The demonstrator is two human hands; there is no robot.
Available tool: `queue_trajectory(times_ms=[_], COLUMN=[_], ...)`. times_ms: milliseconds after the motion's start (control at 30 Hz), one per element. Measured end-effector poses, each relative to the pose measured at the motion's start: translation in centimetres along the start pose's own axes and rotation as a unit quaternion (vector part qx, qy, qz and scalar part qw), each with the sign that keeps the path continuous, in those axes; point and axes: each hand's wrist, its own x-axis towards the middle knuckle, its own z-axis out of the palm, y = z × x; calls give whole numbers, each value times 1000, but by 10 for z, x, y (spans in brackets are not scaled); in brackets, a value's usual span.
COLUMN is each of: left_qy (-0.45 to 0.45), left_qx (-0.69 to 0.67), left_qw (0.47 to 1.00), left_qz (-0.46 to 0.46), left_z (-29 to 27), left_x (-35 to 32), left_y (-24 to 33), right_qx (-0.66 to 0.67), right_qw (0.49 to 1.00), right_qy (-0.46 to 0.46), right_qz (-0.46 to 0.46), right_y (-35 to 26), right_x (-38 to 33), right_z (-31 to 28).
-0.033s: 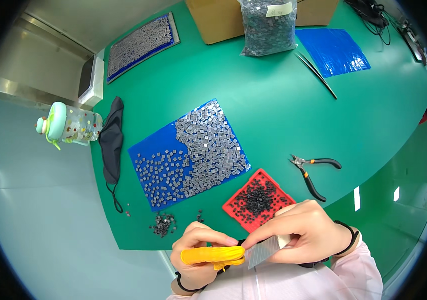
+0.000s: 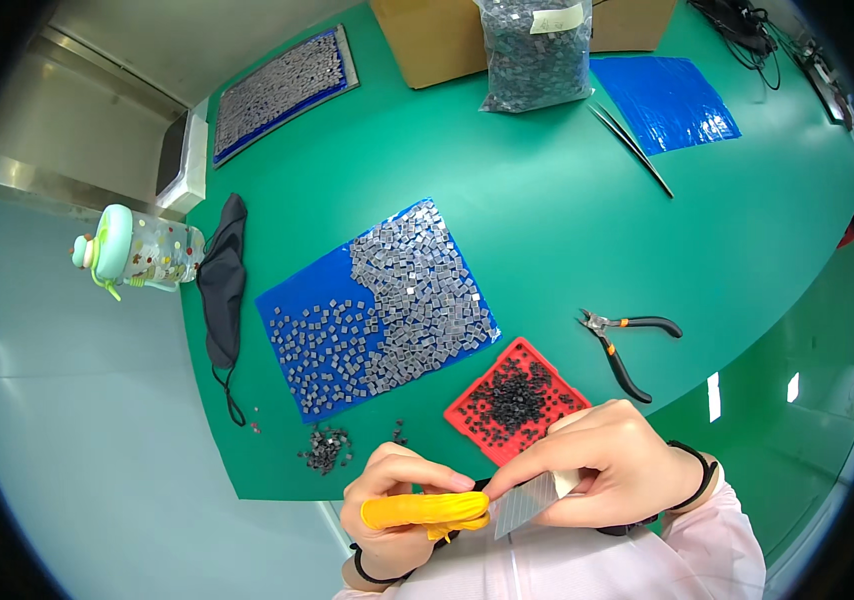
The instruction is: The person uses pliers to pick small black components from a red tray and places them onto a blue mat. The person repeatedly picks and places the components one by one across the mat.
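Observation:
My left hand [image 2: 392,505] is closed low in the head view, with a yellow finger cot [image 2: 422,511] over one finger. Its fingertips meet those of my right hand at a small dark piece that is mostly hidden. My right hand [image 2: 612,465] is closed on a clear, ribbed plastic strip [image 2: 527,505], which slants down in front of my pale pink sleeve. Just beyond my right fingers lies a red square tray [image 2: 488,447], heaped with small black parts [image 2: 517,395]. A loose pile of dark bits [image 2: 326,450] rests on the table beyond my left hand.
Small grey square pieces [image 2: 417,290] cover much of a blue sheet [image 2: 317,278]. Side cutters [image 2: 622,345] lie to the right, tweezers [image 2: 635,152] farther back. A filled bag [image 2: 537,60], a second loaded board [image 2: 282,90], a black mask [image 2: 224,285] and a bottle [image 2: 147,250] surround these.

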Motion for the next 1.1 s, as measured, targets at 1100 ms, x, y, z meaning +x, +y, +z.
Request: queue_trajectory(times_ms=[1100], left_qy=[214], left_qx=[505], left_qw=[835], left_qz=[36], left_z=[-50], left_x=[-7], left_y=[-43], right_qx=[-513], right_qw=[680], right_qy=[501], right_qz=[153], right_y=[102], right_x=[-87], right_z=[-83])
